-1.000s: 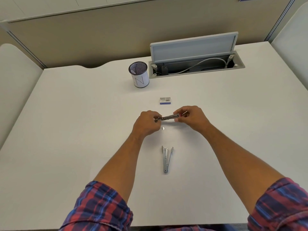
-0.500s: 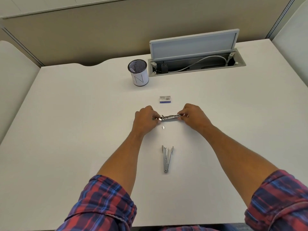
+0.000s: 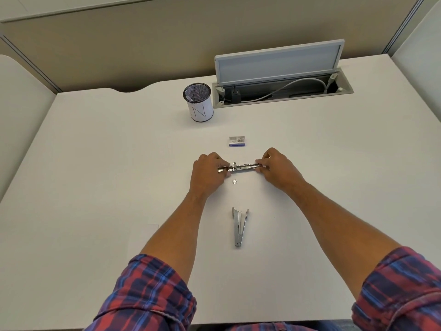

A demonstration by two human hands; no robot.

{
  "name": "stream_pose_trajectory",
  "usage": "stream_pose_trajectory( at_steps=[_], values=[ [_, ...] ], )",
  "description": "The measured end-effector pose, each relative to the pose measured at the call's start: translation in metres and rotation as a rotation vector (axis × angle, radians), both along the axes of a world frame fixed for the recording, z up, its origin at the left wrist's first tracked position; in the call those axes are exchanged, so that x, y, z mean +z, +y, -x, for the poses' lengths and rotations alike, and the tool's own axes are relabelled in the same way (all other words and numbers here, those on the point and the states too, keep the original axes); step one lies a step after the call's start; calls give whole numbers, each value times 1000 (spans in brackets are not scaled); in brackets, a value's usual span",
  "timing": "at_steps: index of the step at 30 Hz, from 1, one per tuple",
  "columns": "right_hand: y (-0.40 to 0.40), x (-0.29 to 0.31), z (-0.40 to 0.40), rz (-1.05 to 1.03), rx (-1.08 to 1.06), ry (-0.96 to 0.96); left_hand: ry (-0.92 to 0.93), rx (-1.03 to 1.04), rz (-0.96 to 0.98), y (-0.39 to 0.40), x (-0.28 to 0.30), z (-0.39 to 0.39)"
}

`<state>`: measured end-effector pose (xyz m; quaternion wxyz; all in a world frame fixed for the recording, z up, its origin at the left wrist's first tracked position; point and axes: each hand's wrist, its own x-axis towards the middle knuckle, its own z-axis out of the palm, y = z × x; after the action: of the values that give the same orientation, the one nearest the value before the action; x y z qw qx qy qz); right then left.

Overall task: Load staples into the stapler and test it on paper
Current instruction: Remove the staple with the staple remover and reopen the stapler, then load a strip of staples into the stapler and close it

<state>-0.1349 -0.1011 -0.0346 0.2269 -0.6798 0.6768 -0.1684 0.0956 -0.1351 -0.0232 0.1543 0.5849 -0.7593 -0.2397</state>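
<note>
While both forearms reach out over the white desk (image 3: 95,187), the left hand (image 3: 207,174) and right hand (image 3: 279,170) pinch opposite ends of a slim shiny metal stapler part (image 3: 243,167), held level and crosswise just above the surface. Each hand's fingers are closed on its end of that part. Just beside the left hand's knuckles, a tiny silver strip of staples (image 3: 234,182) lies on the desk. Nearer the body, a grey metal stapler body (image 3: 239,226) lies opened in a narrow V, apart from both arms. Beyond the hands sits a small blue-and-white staple box (image 3: 237,141), then a black mesh pen cup (image 3: 198,101) and an open cable tray (image 3: 281,90) near the far edge. Wide bare desk stretches to either side.
</note>
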Motion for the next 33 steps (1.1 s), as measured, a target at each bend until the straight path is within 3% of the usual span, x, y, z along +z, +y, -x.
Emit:
stream_pose_trajectory(
  at_steps=[6, 8, 12, 21, 33],
  values=[
    [16, -1, -7, 186, -64, -64, -13, -20, 149, 10, 5, -4],
    [20, 4, -14, 257, 2, -87, -80, -55, 185, 14, 7, -5],
    [22, 9, -32, 176, 201, -28, -68, -92, 86, 19, 9, -3],
    [25, 8, -52, -2, 204, 8, 4, -48, -100, 30, 3, 2],
    [28, 15, -52, 81, 217, -54, 38, -48, -24, 37, -1, 3]
  ],
)
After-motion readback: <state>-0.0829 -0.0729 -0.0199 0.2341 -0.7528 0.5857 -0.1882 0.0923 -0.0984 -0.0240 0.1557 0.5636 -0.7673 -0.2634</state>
